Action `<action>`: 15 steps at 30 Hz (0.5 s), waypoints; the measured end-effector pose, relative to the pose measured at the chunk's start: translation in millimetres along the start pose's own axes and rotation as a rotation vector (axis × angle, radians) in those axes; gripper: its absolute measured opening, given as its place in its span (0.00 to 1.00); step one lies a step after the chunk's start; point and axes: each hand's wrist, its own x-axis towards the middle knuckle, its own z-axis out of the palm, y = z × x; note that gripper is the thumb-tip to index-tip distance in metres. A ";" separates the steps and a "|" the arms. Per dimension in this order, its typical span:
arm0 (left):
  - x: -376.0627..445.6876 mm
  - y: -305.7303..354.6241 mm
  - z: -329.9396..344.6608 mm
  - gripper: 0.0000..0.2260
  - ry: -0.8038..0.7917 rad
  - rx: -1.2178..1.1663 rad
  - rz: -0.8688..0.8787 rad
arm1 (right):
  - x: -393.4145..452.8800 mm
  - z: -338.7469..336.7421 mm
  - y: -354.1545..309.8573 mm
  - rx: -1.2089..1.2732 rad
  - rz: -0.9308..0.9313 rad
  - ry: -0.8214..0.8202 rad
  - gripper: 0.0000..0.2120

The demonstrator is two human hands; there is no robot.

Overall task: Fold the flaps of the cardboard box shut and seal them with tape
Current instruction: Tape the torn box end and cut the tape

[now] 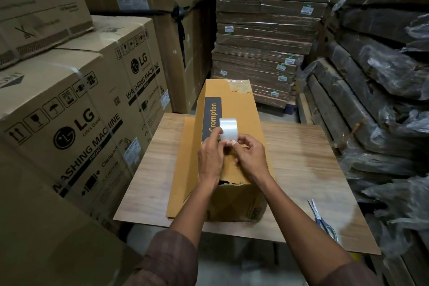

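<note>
Reaching forward from brown sleeves (171,260) at the near edge, both forearms over the middle of the wooden surface (301,169). Left hand (210,158) and right hand (250,154) close together above the top of the cardboard box (241,109), both on a roll of clear tape (228,130). Left fingers (214,133) curled round the roll's left side, thumb against its face. Right fingers (242,140) pinching at the roll's lower edge; cannot tell whether on a loose tape end. Roll upright, just above the box top, near the "Crompton" label (212,121).

Box long and yellow-brown, lying lengthwise from the near edge toward the far edge, roughly at the surface's middle. Near end torn and ragged, with a dark gap (228,183) under the wrists. One long flap (183,165) hanging down on the box's left side. Far end bearing old shiny tape (238,85).

Scissors (321,219) with blue handles lying near the right near corner of the surface, well apart from the box.

Beyond and left, stacked washing machine cartons (81,111). Far behind, a stack of wrapped flat cartons (269,30). Right, plastic-wrapped bundles (383,65).
</note>
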 end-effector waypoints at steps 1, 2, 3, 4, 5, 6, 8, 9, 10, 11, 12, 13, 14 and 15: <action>0.2 0.4 -0.3 0.11 0.001 0.000 -0.005 | 0.1 0.3 0.3 0.003 0.000 -0.001 0.05; 0.6 1.1 -0.6 0.13 -0.001 0.001 -0.009 | 0.3 0.4 0.4 0.006 0.001 -0.002 0.05; 1.3 1.3 -0.6 0.15 -0.004 0.004 -0.010 | 0.6 0.5 0.5 0.007 0.000 -0.001 0.05; 2.0 0.8 0.1 0.16 -0.009 0.012 -0.006 | 0.9 0.5 0.7 0.006 0.000 0.002 0.05; 2.2 -0.1 1.1 0.15 -0.012 0.026 0.003 | 1.1 0.5 0.8 0.003 0.001 0.005 0.05; 2.0 -0.7 1.8 0.15 -0.013 0.046 0.011 | 1.2 0.3 1.0 -0.003 0.002 0.007 0.05; 1.3 -1.2 3.0 0.14 -0.007 0.095 0.025 | 0.8 0.1 0.4 -0.022 -0.002 0.007 0.04; 1.0 -1.3 3.5 0.14 -0.002 0.112 0.027 | 0.5 0.1 -0.3 -0.028 -0.006 0.007 0.04; 0.7 -0.5 3.4 0.15 0.001 0.120 0.028 | -0.1 0.0 -1.7 -0.031 -0.010 0.007 0.03; 0.5 0.6 3.2 0.15 0.005 0.124 0.032 | -0.4 0.1 -2.9 -0.034 -0.014 0.011 0.03; 0.2 2.2 2.7 0.15 0.008 0.129 0.041 | -0.3 0.1 -3.5 -0.043 -0.020 0.015 0.05; 0.0 3.4 2.2 0.15 0.011 0.134 0.053 | -0.3 0.3 -3.8 -0.056 -0.028 0.019 0.06; -0.2 4.5 1.4 0.16 0.012 0.141 0.063 | 0.0 0.6 -3.5 -0.067 -0.036 0.023 0.06; -0.5 5.2 1.3 0.18 0.014 0.150 0.071 | 0.3 0.9 -2.4 -0.074 -0.040 0.025 0.06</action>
